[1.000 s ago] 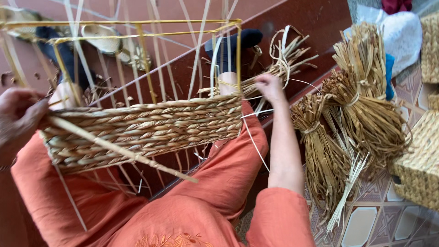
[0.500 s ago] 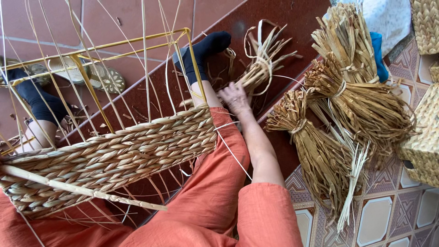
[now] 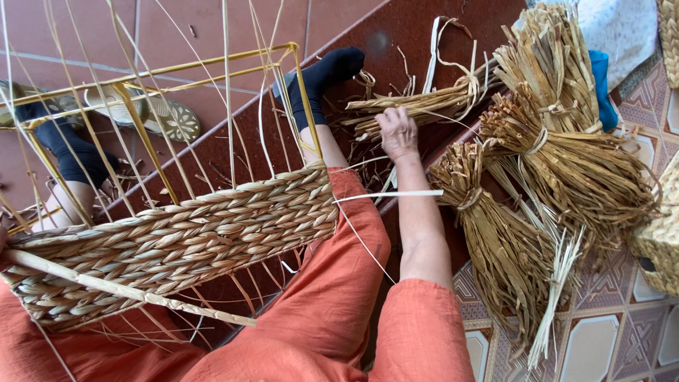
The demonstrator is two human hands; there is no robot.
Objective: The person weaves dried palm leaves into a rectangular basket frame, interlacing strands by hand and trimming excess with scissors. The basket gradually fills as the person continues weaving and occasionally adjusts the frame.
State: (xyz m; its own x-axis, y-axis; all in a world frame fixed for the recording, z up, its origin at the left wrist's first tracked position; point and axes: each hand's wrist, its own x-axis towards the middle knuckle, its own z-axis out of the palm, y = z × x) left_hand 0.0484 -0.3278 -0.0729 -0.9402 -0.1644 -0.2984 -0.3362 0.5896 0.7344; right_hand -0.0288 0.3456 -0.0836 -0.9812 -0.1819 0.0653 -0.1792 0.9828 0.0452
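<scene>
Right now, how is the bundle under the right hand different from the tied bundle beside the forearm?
The bundle under the right hand lies flat on the dark red step, long and thin. The tied bundle beside the forearm is thicker, fans out toward the tiled floor, and no hand touches it. Both are dry, straw-coloured fibre, bound with a strip.

Right hand [image 3: 398, 133] grips a loose bundle of dried straw strands [image 3: 424, 105] on the dark red step | half-woven basket on a yellow wire frame [image 3: 177, 240] rests across orange-trousered legs | tied straw sheaves [image 3: 566, 163] lie just beside | left hand out of view
</scene>
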